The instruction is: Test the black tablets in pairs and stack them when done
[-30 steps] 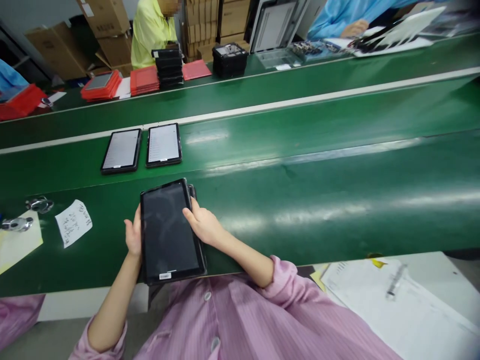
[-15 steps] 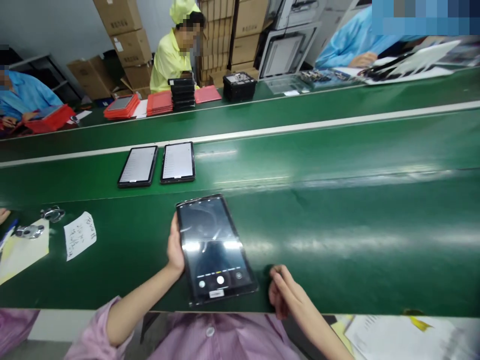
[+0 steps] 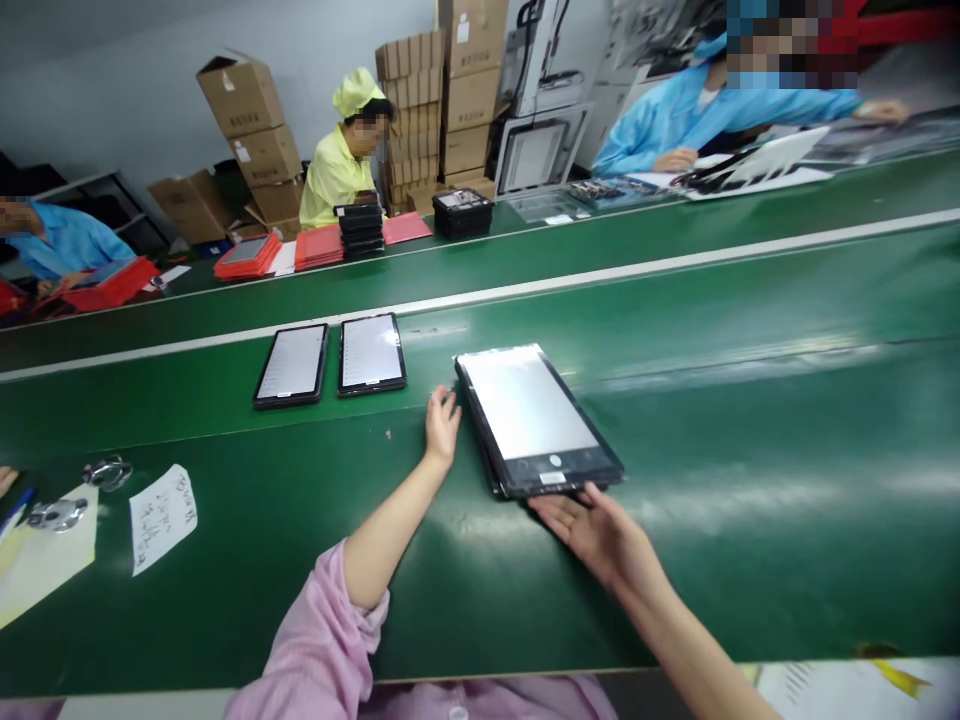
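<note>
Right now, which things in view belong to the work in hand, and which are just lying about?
Likely belonging:
Black rectangular tablet with lit screen, at the right hand
Two similar lit tablets

Likely lying about:
White handwritten paper slip
Brown cardboard boxes

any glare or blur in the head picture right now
Head view: pale glare streaks on the green bench; most of the near tablet's screen washed out white; writing on the note too unclear to read; pixelation near the top right.
</note>
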The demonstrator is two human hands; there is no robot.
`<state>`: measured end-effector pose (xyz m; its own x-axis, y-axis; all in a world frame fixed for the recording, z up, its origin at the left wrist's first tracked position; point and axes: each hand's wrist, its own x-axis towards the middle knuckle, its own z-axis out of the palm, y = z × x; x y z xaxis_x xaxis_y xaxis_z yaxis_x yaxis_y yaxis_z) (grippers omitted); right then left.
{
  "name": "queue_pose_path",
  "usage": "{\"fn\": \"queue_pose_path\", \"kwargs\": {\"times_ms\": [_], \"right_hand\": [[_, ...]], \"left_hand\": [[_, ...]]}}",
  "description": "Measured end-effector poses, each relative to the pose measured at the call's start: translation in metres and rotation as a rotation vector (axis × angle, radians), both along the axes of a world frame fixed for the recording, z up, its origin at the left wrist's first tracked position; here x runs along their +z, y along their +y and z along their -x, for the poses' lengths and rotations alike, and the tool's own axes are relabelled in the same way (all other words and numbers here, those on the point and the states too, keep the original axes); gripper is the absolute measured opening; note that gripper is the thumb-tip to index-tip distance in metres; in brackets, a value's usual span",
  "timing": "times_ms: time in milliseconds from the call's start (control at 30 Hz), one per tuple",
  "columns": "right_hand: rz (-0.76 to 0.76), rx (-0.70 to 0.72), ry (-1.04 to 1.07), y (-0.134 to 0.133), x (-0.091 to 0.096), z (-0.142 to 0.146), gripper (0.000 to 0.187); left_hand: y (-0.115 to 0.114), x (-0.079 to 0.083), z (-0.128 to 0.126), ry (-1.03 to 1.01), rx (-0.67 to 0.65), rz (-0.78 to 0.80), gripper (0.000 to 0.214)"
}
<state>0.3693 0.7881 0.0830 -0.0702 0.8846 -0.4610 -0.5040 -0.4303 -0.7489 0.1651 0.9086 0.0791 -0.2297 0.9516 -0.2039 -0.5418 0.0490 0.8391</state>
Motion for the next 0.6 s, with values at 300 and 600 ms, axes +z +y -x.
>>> {"fn": "queue_pose_path", "kwargs": {"times_ms": [300,600], "right_hand": [[-0.208,-0.028,0.032,0.128,0.015,0.056,0.048],[-0.063,0.21,0.345,0.137,0.007,0.132,0.032]], "left_hand": [[0.011,0.01,0.102,0.354,0.399,0.077,0.05],[0.019,0.006,0.173,0.413,0.373,0.25,0.062]]}}
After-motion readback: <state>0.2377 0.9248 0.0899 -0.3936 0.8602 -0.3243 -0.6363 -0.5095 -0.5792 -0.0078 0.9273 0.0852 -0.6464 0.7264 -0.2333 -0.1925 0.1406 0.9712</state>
